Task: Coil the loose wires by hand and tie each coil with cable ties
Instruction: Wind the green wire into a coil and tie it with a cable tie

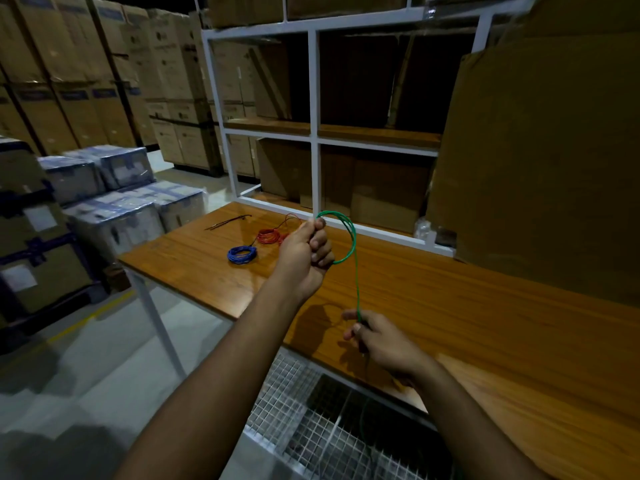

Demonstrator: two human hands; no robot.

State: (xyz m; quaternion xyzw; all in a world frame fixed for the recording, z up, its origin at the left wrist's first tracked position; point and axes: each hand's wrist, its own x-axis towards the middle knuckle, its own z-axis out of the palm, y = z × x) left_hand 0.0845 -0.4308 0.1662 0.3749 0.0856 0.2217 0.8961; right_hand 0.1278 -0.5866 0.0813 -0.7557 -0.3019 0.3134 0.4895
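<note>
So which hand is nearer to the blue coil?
Left. The left hand is raised just right of the blue coil; the right hand is lower, nearer the table's front edge.

left hand (306, 252) raised fisted, right hand (379, 336) pinching

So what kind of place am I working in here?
Most likely a warehouse or stockroom: stacked cardboard cartons fill the background, wrapped boxes sit on the floor, and a white metal rack stands behind the wooden workbench.
</note>
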